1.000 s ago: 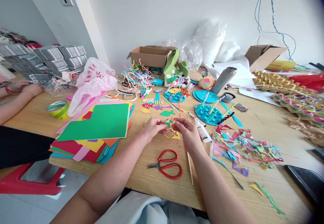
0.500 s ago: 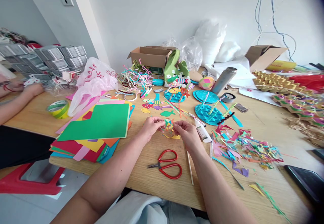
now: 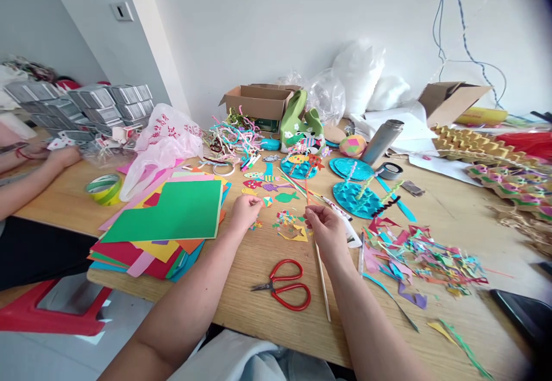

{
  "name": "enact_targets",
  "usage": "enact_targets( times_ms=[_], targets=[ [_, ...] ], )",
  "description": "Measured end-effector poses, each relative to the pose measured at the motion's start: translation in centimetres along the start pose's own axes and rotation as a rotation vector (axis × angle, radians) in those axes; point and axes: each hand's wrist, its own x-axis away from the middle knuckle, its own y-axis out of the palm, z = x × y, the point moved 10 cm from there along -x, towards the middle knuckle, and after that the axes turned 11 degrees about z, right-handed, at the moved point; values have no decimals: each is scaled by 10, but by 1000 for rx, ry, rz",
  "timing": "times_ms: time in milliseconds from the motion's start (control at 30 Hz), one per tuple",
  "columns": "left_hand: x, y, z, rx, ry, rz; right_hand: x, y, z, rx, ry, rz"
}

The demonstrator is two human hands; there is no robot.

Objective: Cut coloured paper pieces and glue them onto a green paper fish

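My left hand (image 3: pixel 246 213) pinches a small paper cutout (image 3: pixel 268 201) patched in teal, yellow and white, just above the table. My right hand (image 3: pixel 326 229) is closed, thumb against fingertips; whatever may be between them is too small to make out. Between the hands lie a pile of tiny colored paper bits (image 3: pixel 286 218) and a yellow paper scrap (image 3: pixel 301 233) with a cut-out edge. Beyond are paper fish, among them a green fish (image 3: pixel 287 197) and a purple fish (image 3: pixel 271 187). Red-handled scissors (image 3: pixel 290 285) rest nearer to me, beside a thin wooden stick (image 3: pixel 322 283).
Colored paper sheets (image 3: pixel 185 211) are stacked at left, near a tape roll (image 3: pixel 103 189). A white glue bottle (image 3: pixel 354 236) lies behind my right hand. Paper scraps (image 3: pixel 431 257) spread at right, below blue discs (image 3: pixel 351 197). Another person's hand (image 3: pixel 64 156) holds cards at far left.
My hands have moved apart. The left has gone left with the patched cutout, and the right has shifted slightly right, uncovering the paper bits. The view has turned slightly.
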Motion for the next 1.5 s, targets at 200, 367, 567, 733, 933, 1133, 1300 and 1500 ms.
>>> enact_targets(
  times_ms=[200, 367, 567, 733, 933, 1133, 1300, 1500],
  targets=[
    [-5, -5, 7, -209, 158, 19, 0, 1, 0, -31, 6, 1],
    [-4, -6, 10, -316, 215, 54, -1, -1, 2, -41, 22, 15],
    [-9, -27, 15, -357, 261, 231, 0, -3, 1, -45, 29, 32],
    [-5, -38, 26, -287, 342, 333, 1, -3, 1, -60, 21, 27],
    [2, -24, 29, -464, 371, 200, -4, -6, 5, 3, -13, 51],
    [14, -13, 29, -597, 367, 146, -7, -9, 4, 53, -81, 75],
    [16, -8, 29, -618, 349, 136, -6, -11, -3, 153, -154, 94],
    [15, -4, 28, -592, 339, 105, -6, -13, -8, 179, -195, 104]
  ],
)
